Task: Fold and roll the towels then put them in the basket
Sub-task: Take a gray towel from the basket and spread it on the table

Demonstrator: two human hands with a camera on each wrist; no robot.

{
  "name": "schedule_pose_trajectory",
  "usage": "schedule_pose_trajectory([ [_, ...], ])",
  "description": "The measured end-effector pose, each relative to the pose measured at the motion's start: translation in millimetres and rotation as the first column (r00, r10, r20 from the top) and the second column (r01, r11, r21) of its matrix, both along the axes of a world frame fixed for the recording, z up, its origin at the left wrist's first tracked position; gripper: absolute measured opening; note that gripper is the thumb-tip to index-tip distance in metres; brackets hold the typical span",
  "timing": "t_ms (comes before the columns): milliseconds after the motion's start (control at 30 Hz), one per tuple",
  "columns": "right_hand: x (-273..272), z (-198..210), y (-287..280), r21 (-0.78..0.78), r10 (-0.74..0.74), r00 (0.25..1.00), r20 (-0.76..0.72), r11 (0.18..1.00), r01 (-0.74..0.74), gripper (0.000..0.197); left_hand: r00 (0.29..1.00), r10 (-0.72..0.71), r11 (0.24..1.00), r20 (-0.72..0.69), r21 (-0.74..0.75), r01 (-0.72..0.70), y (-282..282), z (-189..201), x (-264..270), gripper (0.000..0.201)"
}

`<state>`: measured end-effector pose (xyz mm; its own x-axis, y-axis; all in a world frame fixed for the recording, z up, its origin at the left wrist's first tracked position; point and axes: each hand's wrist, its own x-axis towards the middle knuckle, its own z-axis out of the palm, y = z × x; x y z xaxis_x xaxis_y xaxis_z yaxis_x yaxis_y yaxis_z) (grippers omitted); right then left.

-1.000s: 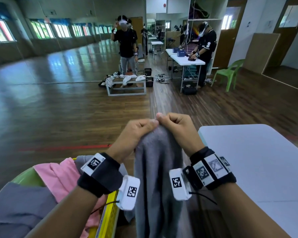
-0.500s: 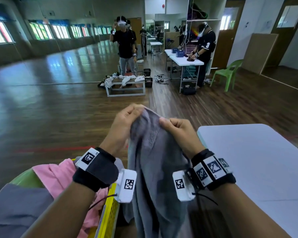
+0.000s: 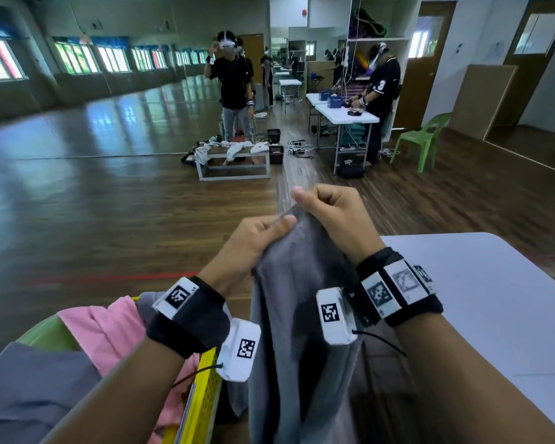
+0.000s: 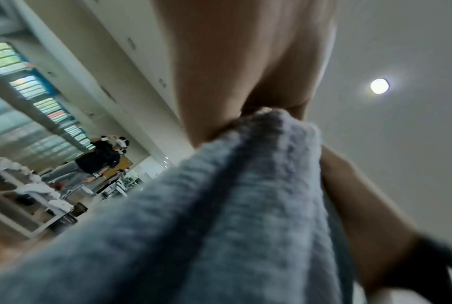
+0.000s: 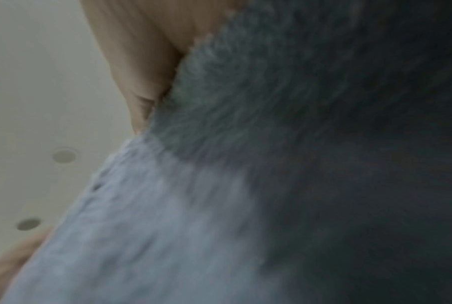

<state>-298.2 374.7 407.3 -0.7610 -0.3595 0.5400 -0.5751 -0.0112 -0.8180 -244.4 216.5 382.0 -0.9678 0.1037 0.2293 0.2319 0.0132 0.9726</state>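
Observation:
A grey towel (image 3: 298, 315) hangs in the air in front of me, held by its top edge. My left hand (image 3: 257, 238) pinches that edge between thumb and fingers, and my right hand (image 3: 327, 213) grips it just beside, a little higher. The two hands almost touch. In the left wrist view the grey towel (image 4: 232, 205) fills the lower frame under my left hand (image 4: 245, 82). The right wrist view is mostly the grey towel (image 5: 245, 185) against my right hand (image 5: 141, 61). A yellow basket (image 3: 202, 392) at the lower left holds a pink towel (image 3: 109, 328) and a grey one (image 3: 29, 389).
A white table (image 3: 494, 309) lies to my right. A green chair back (image 3: 45, 334) shows behind the basket. Across the wooden floor stand two people, a low bench (image 3: 234, 161) with white cloths, a white table (image 3: 343, 113) and a green chair (image 3: 423, 139).
My left hand slid along the towel's top edge away from the right hand, then came back beside it. The right hand rose slightly. The towel still hangs from both hands.

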Motion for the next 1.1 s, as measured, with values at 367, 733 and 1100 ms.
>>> schedule_pose_trajectory([
  [367, 4, 4, -2, 0.004, -0.019, 0.999, -0.032, 1.0, 0.019, 0.039, 0.998, 0.008, 1.0, -0.066, -0.019, -0.009, 0, 9, -1, 0.035],
  [733, -2, -2, -2, -0.059, 0.042, 0.998, 0.041, 0.997, -0.039, 0.014, 0.996, 0.076, 0.997, -0.056, -0.022, -0.077, 4, 12, -3, 0.028],
  [1100, 1, -16, -16, -0.07, 0.123, 0.974, 0.191, 0.991, -0.111, 0.008, 0.942, 0.226, 0.972, -0.246, -0.008, -0.235, 4, 13, -8, 0.028],
])
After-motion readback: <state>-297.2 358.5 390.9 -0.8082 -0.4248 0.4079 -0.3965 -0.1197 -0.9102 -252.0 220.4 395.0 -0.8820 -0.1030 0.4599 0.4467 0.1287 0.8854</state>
